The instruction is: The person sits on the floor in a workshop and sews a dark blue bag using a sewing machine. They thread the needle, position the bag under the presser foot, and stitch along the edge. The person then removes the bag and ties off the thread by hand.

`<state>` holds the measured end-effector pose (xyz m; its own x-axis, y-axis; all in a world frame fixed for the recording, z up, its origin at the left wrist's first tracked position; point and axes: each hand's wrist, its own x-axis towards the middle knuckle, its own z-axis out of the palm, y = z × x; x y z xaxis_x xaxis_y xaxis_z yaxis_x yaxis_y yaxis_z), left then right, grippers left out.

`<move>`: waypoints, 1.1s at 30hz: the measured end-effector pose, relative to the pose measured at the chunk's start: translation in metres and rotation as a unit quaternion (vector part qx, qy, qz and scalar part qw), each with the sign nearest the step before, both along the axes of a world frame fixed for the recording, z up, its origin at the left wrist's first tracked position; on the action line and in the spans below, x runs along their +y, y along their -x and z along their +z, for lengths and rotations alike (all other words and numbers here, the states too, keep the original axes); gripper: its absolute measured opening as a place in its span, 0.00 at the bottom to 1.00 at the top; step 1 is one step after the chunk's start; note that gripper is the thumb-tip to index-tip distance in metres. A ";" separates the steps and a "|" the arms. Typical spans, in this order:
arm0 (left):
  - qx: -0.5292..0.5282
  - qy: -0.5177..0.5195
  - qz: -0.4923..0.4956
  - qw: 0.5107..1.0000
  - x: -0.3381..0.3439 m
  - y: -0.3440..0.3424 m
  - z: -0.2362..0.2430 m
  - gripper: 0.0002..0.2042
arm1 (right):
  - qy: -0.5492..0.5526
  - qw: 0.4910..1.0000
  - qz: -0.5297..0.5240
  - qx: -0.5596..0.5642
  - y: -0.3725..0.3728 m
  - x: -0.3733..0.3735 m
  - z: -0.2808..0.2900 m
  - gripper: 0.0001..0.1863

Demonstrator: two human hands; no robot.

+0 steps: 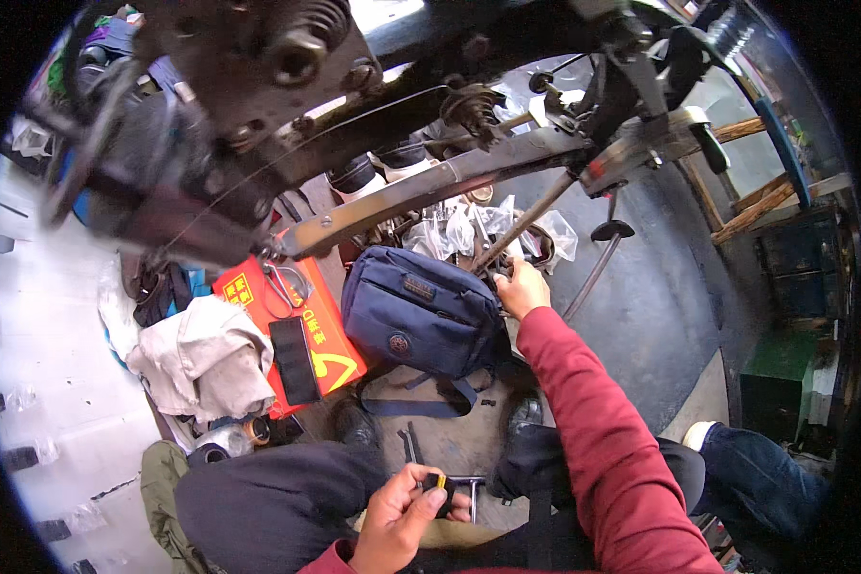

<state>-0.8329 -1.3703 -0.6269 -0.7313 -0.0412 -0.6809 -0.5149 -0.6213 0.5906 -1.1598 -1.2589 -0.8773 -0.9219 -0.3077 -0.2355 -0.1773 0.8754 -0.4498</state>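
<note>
My left hand [402, 512], low in the middle over my lap, is closed round a small black object with a yellow strip [439, 488]. My right hand [518, 287] reaches up past the right side of a navy bag [416, 316]. Its fingers are closed at the lower end of a metal rod [536, 215], among small parts beside the bag; exactly what they grip is partly hidden. A dark phone-like slab [293, 359] lies on a red box [340, 356] left of the bag.
A dark metal machine frame [325, 143] hangs across the top. Beige cloth [201, 354], plastic bags [440, 230] and tools are piled beneath. Wooden framing [741, 220] stands at the right. Another person's jeans-clad leg [756, 478] is at lower right. A white surface [62, 335] runs along the left.
</note>
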 end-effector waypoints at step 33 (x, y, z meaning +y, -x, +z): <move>0.108 0.588 -0.158 0.786 -0.079 0.119 -0.119 0.13 | 0.522 0.828 -0.013 -0.204 -0.152 0.122 0.328 0.19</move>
<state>-0.9518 -1.4493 -0.7463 -0.9246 -0.3427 -0.1661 -0.3429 0.5591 0.7549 -1.0079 -1.1368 -0.5491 -0.8404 -0.5217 -0.1466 0.1882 -0.0273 -0.9818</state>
